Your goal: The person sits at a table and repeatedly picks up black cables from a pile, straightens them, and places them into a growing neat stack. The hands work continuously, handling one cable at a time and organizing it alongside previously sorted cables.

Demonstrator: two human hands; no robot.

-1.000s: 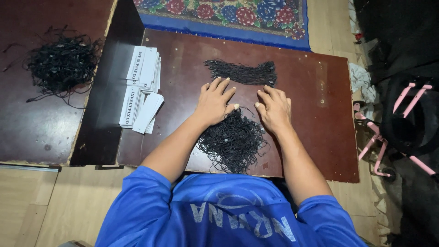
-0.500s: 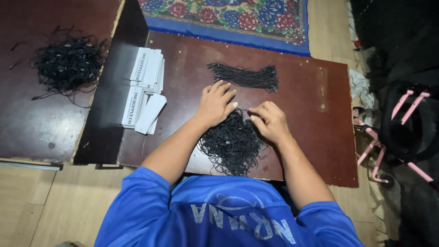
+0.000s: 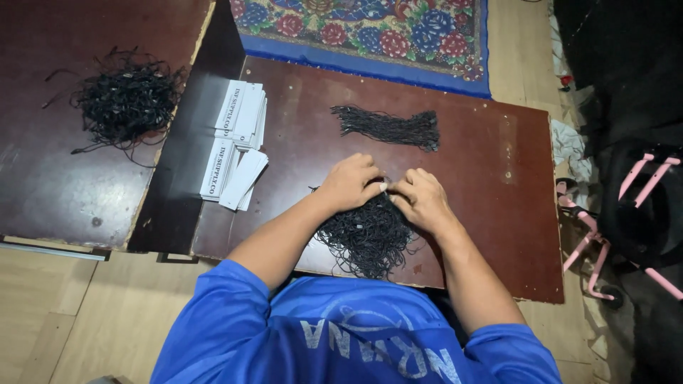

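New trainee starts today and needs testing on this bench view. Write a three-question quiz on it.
1. True or false: both hands rest on the tangled cord pile at the near edge of the board.
2. Which lies beyond the hands, towards the rug? A) white tags B) a straightened cord bundle C) a pink frame
3. Fill in: the white tags lie to the person's ____ of the hands.

Key
1. True: the left hand and right hand meet on top of the pile, fingertips pinched together.
2. B: the bundle lies there; the pink frame stands off to the right.
3. Left.
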